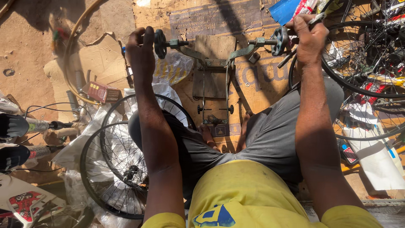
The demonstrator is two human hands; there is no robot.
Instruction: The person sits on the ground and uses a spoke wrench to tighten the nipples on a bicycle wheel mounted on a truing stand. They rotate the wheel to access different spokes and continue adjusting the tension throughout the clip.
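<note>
A metal wheel stand [216, 63] with two arms stands on a wooden board between my knees. My left hand [141, 52] rests on the left round knob [160, 43] at the end of the left arm, fingers closed around it. My right hand [310, 36] is up at the right round knob [279, 41] and also grips a thin metal tool [318, 17] that sticks out past my fingers. No wheel sits between the stand's arms.
Two spoked wheels [122, 169] lie stacked by my left leg, and more wheels [367, 55] lie at the right. A bare rim [71, 55], a small red box [103, 92], flattened cardboard [253, 80] and plastic bags surround the stand. Handlebar grips [17, 126] lie at far left.
</note>
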